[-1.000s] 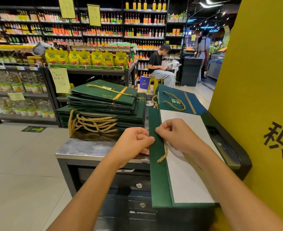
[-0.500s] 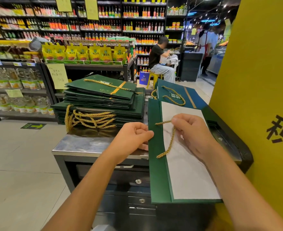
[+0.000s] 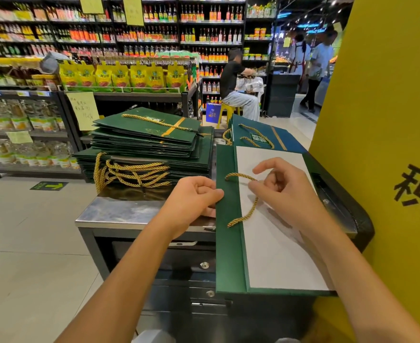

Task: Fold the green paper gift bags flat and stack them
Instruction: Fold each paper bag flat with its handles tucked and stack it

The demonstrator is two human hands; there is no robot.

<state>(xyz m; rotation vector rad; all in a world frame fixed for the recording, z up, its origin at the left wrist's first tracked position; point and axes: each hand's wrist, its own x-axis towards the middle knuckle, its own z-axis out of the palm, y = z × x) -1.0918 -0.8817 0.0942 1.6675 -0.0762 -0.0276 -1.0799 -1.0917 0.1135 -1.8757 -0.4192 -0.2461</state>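
At the back left corner of the steel counter (image 3: 120, 211), a tall stack of flattened green bags (image 3: 144, 134), gold handles spilling over its near side. At the front edge, left hand (image 3: 191, 201) pinching the left border of a green bag (image 3: 228, 243) lying flat, white face up, overhanging the front. Right hand (image 3: 285, 194) curled, pinching its gold cord (image 3: 247, 215). Far right, a yellow pillar (image 3: 389, 120).

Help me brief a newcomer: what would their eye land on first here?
The flat green bag with its white panel lies front and centre: the left hand grips its left edge while the right hand pinches its gold cord handle. Behind-left, a stack of folded bags sits on the steel counter, and a yellow wall fills the right side.
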